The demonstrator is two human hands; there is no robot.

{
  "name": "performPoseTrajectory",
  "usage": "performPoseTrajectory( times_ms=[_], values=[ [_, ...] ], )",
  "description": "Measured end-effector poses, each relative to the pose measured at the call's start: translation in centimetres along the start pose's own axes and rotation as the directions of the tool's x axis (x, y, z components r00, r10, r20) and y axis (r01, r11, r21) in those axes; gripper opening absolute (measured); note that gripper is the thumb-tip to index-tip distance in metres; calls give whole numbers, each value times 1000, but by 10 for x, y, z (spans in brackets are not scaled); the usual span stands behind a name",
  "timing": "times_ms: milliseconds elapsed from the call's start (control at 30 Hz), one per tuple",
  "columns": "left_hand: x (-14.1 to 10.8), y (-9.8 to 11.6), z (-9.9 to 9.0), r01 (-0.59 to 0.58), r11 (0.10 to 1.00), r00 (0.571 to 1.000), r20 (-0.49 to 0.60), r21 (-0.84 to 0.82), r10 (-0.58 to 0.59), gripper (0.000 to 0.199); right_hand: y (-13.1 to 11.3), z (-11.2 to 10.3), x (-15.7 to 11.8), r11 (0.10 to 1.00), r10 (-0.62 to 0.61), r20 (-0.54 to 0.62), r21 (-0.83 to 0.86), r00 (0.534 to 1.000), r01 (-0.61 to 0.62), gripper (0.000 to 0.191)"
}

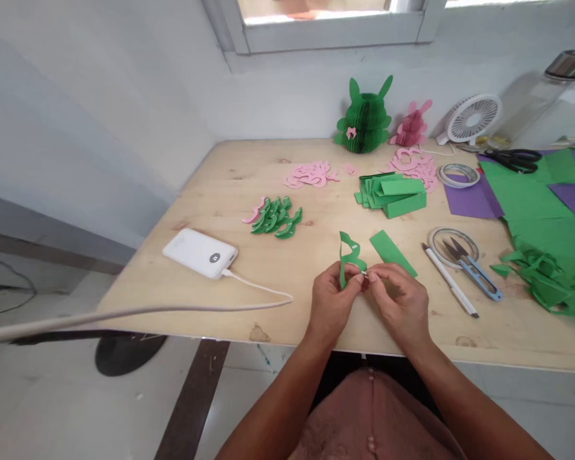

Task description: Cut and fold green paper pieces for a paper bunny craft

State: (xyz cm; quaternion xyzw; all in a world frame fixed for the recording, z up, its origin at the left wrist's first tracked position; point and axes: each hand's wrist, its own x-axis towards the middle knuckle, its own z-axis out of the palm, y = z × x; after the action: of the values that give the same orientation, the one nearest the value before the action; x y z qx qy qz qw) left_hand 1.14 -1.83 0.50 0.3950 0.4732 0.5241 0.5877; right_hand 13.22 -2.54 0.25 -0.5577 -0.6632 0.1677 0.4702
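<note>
My left hand [331, 301] is closed on a curved green paper cutout [353, 258], which stands up from its fingers near the table's front edge. A small light patch shows on the cutout. Beside it my right hand [403, 305] pinches at the cutout's lower edge, where a tiny white piece [365, 273] shows between the fingertips; whether it is tape I cannot tell. A flat green paper strip [393, 252] lies just beyond the right hand. Farther left is a pile of similar green cutouts [271, 216] with a pink one [253, 212] at its side.
A white power bank [199, 252] with a cable lies left. To the right are a white pen [453, 284], blue thread snips [479, 276], tape rolls [460, 175], black scissors [517, 158] and green scraps [556, 281]. Green strips [395, 193], a green paper rabbit [364, 124] and a fan [473, 120] stand farther back.
</note>
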Motion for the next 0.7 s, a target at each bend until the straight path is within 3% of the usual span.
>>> performPoseTrajectory(
  times_ms=[700],
  values=[
    [-2,-3,1,-49,996,999,-14,68,50,10,0,0,-1,998,-37,-2,-45,999,37,15]
  ],
)
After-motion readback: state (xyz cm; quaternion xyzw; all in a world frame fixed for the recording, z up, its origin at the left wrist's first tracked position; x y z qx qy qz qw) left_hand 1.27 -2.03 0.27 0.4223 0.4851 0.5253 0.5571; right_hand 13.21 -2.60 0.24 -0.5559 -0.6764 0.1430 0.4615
